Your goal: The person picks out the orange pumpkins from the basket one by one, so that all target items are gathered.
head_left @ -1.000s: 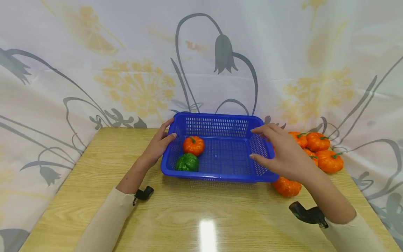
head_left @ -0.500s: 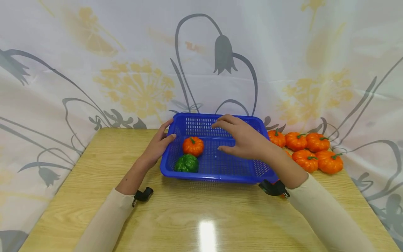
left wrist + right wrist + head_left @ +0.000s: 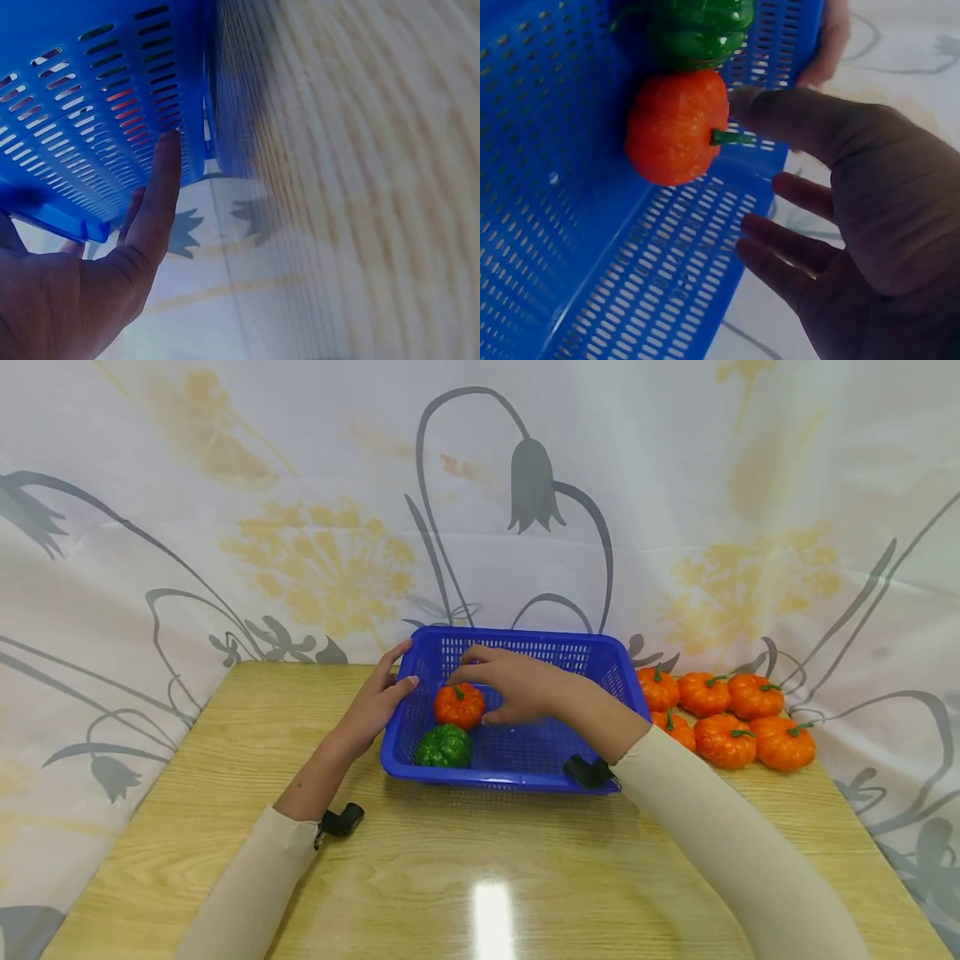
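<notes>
A blue slotted plastic basket (image 3: 487, 777) stands on the table. My left hand (image 3: 372, 708) holds its left end, thumb over the rim and fingers against the outer wall, as the left wrist view shows. Inside, at the left, lie an orange pumpkin (image 3: 459, 708) and, nearer me, a glossy green lobed vegetable (image 3: 442, 747) like a bell pepper. My right hand (image 3: 517, 683) hovers inside the basket beside the pumpkin. In the right wrist view its fingers are spread and its thumb (image 3: 780, 112) is close to the pumpkin; whether they touch I cannot tell.
Several orange pumpkins (image 3: 724, 741) lie in two rows on the table right of the basket. A floral curtain (image 3: 300, 552) hangs behind the wood-grain table (image 3: 420, 860). Each wrist carries a small black camera (image 3: 342, 819).
My right hand has moved left from the basket's right end to the pumpkin inside it. The left hand, the basket and its contents have stayed in place.
</notes>
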Motion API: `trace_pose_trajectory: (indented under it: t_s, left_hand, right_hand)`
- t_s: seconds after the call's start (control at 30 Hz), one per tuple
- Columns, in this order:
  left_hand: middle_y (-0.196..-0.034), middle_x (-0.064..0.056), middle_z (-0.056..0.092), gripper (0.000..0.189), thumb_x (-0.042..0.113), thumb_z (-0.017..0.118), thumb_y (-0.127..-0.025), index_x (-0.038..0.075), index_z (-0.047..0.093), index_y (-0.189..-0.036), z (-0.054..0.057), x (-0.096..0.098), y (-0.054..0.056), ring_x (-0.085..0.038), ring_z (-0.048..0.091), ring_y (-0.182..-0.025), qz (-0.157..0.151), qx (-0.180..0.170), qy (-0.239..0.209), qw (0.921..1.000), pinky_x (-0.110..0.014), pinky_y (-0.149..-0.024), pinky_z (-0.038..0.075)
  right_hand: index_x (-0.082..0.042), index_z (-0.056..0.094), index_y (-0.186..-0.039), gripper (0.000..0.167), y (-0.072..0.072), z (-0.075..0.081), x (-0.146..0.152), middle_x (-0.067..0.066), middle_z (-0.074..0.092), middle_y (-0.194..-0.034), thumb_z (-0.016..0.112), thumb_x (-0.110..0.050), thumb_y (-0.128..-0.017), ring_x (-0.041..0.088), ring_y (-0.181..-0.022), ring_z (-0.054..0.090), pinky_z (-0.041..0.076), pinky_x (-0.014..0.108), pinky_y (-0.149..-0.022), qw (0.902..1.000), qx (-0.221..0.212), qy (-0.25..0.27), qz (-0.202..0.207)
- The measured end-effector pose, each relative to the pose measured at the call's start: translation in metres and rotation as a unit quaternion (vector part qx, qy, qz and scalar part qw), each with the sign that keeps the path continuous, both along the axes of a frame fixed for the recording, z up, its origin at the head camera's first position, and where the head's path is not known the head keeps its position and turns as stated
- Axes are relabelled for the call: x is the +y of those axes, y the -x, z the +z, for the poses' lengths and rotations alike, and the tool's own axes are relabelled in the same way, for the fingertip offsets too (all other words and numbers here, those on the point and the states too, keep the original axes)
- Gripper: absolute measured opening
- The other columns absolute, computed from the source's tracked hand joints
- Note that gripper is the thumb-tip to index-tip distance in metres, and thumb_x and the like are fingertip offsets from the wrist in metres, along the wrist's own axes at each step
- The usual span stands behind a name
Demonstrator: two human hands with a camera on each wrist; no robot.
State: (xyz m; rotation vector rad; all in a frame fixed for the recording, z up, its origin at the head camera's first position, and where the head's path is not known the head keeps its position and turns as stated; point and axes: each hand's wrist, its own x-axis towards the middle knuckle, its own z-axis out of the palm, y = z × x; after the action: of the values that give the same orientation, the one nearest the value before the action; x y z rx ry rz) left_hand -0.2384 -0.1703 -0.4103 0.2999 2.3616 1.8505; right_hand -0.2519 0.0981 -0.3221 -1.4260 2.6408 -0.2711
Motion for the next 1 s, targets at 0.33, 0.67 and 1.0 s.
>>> trace_pose_trajectory:
  t_s: [0.33, 0.67, 1.0]
  left_hand:
    - [-0.144, -0.029, 0.053, 0.064, 0.029, 0.05, -0.114, 0.035, 0.022, -0.171, -0.002, 0.0, 0.0, -0.044, 0.061, -0.127, -0.008, -0.004, -0.008, 0.9999, -0.055, -0.103, 0.054]
    - [-0.144, -0.029, 0.053, 0.064, 0.028, 0.05, -0.114, 0.034, 0.022, -0.171, -0.001, 0.0, 0.0, -0.045, 0.061, -0.127, -0.009, -0.001, -0.014, 0.9999, -0.056, -0.103, 0.055]
    - [-0.139, -0.029, 0.054, 0.063, 0.028, 0.05, -0.114, 0.033, 0.023, -0.171, -0.001, 0.001, -0.001, -0.045, 0.064, -0.121, -0.007, 0.005, -0.009, 0.9999, -0.046, -0.093, 0.06]
  right_hand:
    - [-0.02, 0.061, -0.151, 0.068, 0.017, -0.011, -0.023, 0.013, 0.049, -0.157, 0.086, -0.014, -0.088, 0.034, -0.142, 0.051, 0.041, 0.049, -0.12, 0.9944, -0.06, -0.087, 0.009]
    - [-0.015, 0.054, -0.151, 0.067, 0.023, -0.025, -0.038, 0.012, 0.055, -0.147, 0.083, -0.015, -0.09, 0.031, -0.134, 0.056, 0.044, 0.045, -0.118, 0.9932, -0.048, -0.106, 0.003]
    - [-0.017, 0.055, -0.149, 0.065, 0.025, -0.024, -0.036, 0.01, 0.058, -0.143, 0.083, -0.016, -0.09, 0.03, -0.131, 0.058, 0.044, 0.045, -0.118, 0.9934, -0.042, -0.107, -0.009]
